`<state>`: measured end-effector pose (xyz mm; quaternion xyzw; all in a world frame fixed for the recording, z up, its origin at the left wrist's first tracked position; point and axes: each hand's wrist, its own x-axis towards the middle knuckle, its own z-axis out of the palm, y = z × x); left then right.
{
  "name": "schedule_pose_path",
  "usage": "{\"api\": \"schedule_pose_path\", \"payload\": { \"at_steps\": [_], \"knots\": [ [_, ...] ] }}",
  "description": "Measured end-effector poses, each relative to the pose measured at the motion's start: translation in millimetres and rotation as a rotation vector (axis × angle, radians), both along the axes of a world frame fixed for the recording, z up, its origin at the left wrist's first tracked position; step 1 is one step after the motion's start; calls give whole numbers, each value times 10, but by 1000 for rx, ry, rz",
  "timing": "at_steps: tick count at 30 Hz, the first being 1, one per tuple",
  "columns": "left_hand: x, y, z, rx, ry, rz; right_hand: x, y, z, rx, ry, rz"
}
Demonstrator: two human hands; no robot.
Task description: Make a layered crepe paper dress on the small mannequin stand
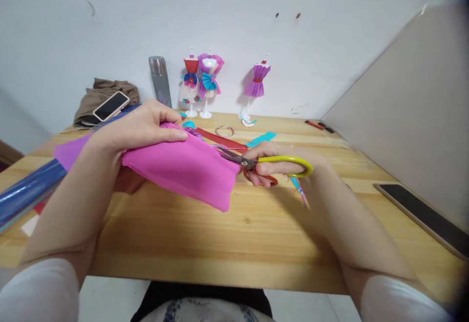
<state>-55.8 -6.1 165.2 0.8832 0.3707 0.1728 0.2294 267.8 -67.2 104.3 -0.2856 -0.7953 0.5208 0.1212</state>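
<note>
My left hand (146,124) pinches the upper edge of a bright pink sheet (183,168), crepe paper or thin fabric, held above the table. In my right hand (267,161) is a pair of scissors (252,162) with one yellow and one red handle loop. Their blades point left and lie at the sheet's upper right edge. Whether the blades are fully closed I cannot tell. Behind the sheet lie a red strip (223,140) and a turquoise strip (262,139).
Three small dress forms (258,81) in paper-like outfits stand by the wall. A grey flask (160,81), a phone (111,106) on brown cloth (90,102) and blue rolled material (32,192) are at the left. Another phone-like dark slab (421,214) lies at the right.
</note>
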Motion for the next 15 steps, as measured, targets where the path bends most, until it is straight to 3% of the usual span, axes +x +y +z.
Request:
{"api": "schedule_pose_path", "payload": {
  "at_steps": [5,15],
  "knots": [
    [-24,6,0,8,-8,-20,-26,-39,-2,-65,10,-136],
    [-23,-24,6,-30,-6,-46,20,45,-107,-203,215,24]
  ]
}}
